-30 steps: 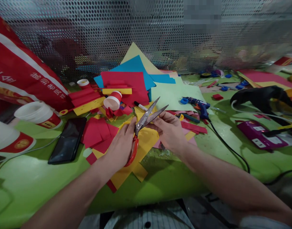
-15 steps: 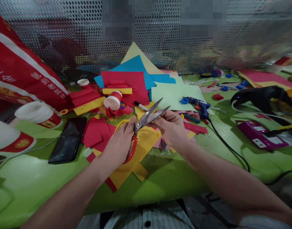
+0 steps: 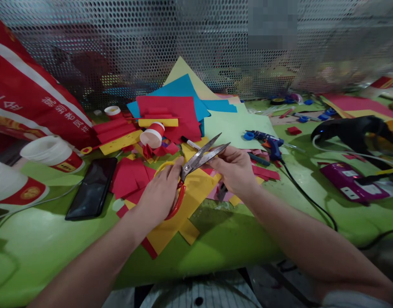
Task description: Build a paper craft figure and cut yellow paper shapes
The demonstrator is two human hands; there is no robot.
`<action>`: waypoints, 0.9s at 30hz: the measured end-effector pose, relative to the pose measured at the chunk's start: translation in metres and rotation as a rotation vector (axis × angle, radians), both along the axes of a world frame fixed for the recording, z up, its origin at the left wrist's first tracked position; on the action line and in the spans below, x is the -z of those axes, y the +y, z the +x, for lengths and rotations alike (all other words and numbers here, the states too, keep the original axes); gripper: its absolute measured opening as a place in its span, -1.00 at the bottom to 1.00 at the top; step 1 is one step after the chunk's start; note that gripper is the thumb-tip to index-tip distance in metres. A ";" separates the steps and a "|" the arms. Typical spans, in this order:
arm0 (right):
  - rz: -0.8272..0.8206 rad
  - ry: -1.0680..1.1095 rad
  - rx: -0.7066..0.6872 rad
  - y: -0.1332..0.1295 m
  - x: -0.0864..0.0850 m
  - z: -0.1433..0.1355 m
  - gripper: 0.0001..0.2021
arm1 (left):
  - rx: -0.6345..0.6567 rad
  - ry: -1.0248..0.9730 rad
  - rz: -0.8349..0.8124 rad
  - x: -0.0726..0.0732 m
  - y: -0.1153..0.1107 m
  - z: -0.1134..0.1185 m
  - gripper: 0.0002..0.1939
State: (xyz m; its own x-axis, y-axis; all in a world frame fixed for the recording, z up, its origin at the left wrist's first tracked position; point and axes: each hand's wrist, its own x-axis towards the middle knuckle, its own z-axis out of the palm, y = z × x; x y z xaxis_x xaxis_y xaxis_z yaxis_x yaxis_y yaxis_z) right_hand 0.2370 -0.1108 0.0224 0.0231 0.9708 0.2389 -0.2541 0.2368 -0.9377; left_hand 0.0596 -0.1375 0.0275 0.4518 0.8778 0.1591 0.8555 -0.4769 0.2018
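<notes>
My left hand is closed round the handles of a pair of scissors, one handle yellow and the other red-orange. The metal blades are parted and point up to the right. Close to the blade tips, my right hand is pinched closed; whatever its fingertips hold is hidden behind the blades and fingers. Yellow paper lies on the green table beneath both hands. To the left are red paper pieces. Just above the scissors lie a marker and a tipped-over paper cup.
A black phone and stacked white cups are at left, by a big red bag. Coloured sheets lean at the back. A blue glue gun with its cord and a purple power strip are on the right.
My right hand has shifted very slightly to the right. The scissor blades have moved a touch the same way and stay parted. Other things look the same.
</notes>
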 end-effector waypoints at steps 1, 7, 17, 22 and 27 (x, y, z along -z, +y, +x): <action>0.001 -0.011 0.009 0.000 0.000 0.000 -0.92 | 0.000 0.006 -0.005 0.000 0.000 0.000 -0.44; 0.036 -0.070 0.019 0.000 -0.003 0.003 -0.96 | -0.009 0.026 -0.035 -0.002 0.001 -0.001 -0.44; 0.074 -0.134 -0.009 0.004 -0.009 0.007 -0.96 | 0.026 0.077 0.003 -0.003 0.002 -0.004 -0.44; 0.090 -0.132 -0.023 0.005 -0.009 0.009 -0.96 | 0.032 0.103 0.010 -0.005 0.003 -0.006 -0.42; 0.070 -0.130 0.004 0.005 -0.014 0.007 -0.97 | 0.036 0.135 0.022 -0.004 0.004 -0.007 -0.43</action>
State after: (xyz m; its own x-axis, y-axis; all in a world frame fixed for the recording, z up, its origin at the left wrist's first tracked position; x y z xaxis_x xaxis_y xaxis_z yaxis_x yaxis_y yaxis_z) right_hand 0.2443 -0.1058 0.0367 -0.0091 0.9514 0.3077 -0.1303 0.3039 -0.9437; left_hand 0.0523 -0.1340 0.0318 0.5017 0.8575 0.1141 0.8563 -0.5109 0.0750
